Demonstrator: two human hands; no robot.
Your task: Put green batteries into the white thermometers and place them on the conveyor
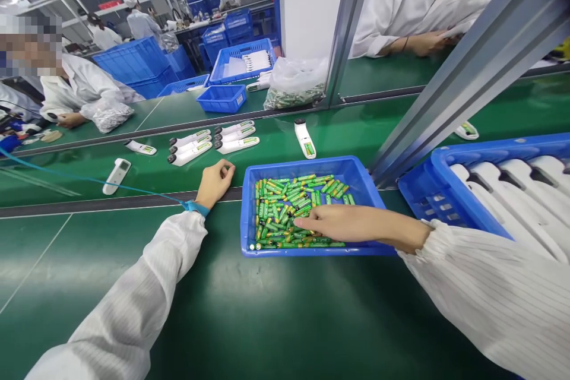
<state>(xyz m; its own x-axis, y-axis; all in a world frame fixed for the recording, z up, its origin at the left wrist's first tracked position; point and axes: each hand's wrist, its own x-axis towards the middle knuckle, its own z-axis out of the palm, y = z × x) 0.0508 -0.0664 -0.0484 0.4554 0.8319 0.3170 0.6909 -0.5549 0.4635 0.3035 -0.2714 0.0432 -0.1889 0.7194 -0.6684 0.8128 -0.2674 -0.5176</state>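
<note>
Reaching over the blue plastic tray (312, 166) in the middle of the frame, the right hand (351, 222) lies low across a loose heap of green-and-gold batteries (285, 205), which covers most of the tray's floor. Its fingers (312, 222) are stretched out and held close together, not spread, with the tips down among the batteries toward the tray's left side. No pinch shows, and this view cannot settle whether a battery sits under the fingertips. A low, flat approach like this suits a loose heap, as the tips can slide beside a single battery without pushing its neighbours about.

The left hand (215, 184) rests on the green worktop (111, 261) near the tray's left wall, curled loosely around nothing. A blue wrist strap (196, 208) circles its wrist, and a thin blue cord (89, 175) runs from the strap toward the left of the frame. Above the hands, white plastic devices (234, 144) lie in short rows on a farther stretch of green worktop. At the right of the frame, a blue crate (472, 151) holds large white pieces. Toward the top centre, a clear plastic bag (296, 98) holds more batteries, while a co-worker's white sleeve (84, 86) shows at the upper left.
</note>
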